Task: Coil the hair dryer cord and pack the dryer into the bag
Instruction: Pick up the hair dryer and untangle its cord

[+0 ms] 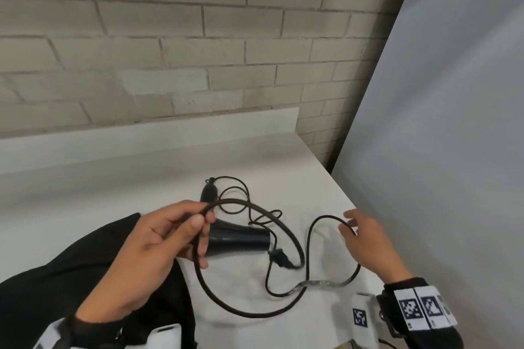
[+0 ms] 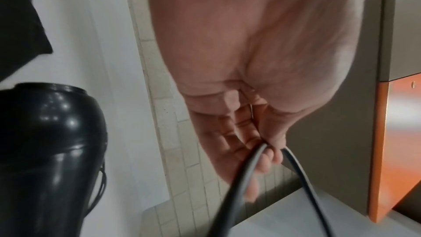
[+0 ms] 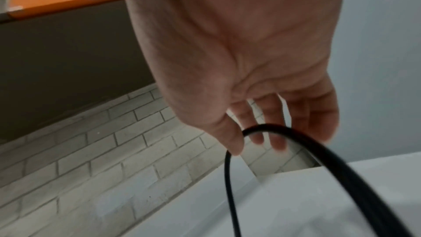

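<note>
A black hair dryer lies on its side on the white counter, and it fills the lower left of the left wrist view. Its black cord sprawls in loose loops to the right, with the plug beside the dryer's nozzle. My left hand hovers over the dryer and pinches a raised loop of cord between thumb and fingers. My right hand is spread and relaxed over a bend of the cord, which runs across its thumb. A black bag lies at the lower left.
A pale brick wall with a low white backsplash runs behind the counter. A grey panel stands along the counter's right edge. An orange-edged cabinet hangs above.
</note>
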A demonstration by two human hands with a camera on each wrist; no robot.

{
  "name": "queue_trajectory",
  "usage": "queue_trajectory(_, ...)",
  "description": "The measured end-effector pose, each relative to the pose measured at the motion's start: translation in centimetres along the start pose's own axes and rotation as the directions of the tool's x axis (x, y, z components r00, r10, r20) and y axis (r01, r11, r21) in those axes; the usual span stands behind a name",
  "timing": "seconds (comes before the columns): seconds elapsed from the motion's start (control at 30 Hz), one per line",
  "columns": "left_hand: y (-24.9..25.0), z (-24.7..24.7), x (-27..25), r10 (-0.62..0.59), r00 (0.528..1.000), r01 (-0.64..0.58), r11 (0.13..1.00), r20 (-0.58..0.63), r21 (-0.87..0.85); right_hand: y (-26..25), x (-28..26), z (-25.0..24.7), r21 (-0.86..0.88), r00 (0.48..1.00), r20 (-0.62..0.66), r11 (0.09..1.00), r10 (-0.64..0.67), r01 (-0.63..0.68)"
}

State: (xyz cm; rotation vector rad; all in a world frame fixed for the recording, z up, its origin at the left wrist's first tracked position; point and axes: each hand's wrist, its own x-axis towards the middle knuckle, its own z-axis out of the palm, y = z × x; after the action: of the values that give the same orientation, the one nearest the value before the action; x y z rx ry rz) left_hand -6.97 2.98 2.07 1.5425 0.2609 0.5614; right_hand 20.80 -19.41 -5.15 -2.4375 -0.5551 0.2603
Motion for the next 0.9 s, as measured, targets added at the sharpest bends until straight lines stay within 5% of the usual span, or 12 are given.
queue_trajectory(0.07,0.6,0.6,0.6,-0.004,1.000,0.004,1.000,-0.018,-0.009,-1.6,-1.6,-0.6,0.108,0.982,-0.169,0.989,-0.081,0.100)
queue_trajectory(0.13,1.0,1.5,1.2,-0.006,1.000,0.007,0.999,-0.008,0.037,-4.7,-4.0,-2.0,0.349,0.925,-0.327,0.885,-0.191,0.307)
queue_trajectory(0.2,1.4,2.9,1.9,0.002,1.000,-0.003,0.997,0.010,0.077,-7.8,-6.6,-3.2,0.493,0.864,-0.323,0.710,-0.387,0.503)
queue_trajectory(0.27,1.5,4.5,2.6,0.010,0.998,-0.016,0.993,0.054,0.119,-9.7,-8.1,-3.4,0.510,0.796,-0.224,0.629,-0.562,0.587)
queue_trajectory(0.4,0.9,7.5,3.4,0.043,0.986,-0.062,0.992,0.162,0.112,-11.1,-8.3,-2.8,0.411,0.777,-0.078,0.690,-0.625,0.596)
queue_trajectory(0.47,0.5,8.3,3.5,0.034,0.975,-0.062,0.991,0.218,0.123,-11.0,-7.7,-2.9,0.389,0.765,-0.080,0.687,-0.639,0.614)
queue_trajectory(0.6,-2.3,8.2,3.3,-0.017,0.970,-0.047,0.966,0.243,0.256,-9.3,-6.7,-4.1,0.421,0.827,-0.182,0.718,-0.533,0.555)
queue_trajectory(0.67,-4.6,7.1,3.4,-0.036,0.972,-0.079,0.878,0.230,0.471,-8.3,-6.3,-5.6,0.457,0.858,-0.263,0.726,-0.441,0.514)
queue_trajectory(0.77,-7.5,5.1,4.2,-0.065,0.960,-0.185,0.583,0.272,0.791,-6.7,-5.6,-7.9,0.482,0.867,-0.367,0.728,-0.337,0.487)
queue_trajectory(0.9,-9.2,3.4,6.0,-0.326,0.914,-0.184,0.199,0.242,0.962,-5.9,-5.3,-8.3,0.477,0.856,-0.378,0.719,-0.351,0.506)
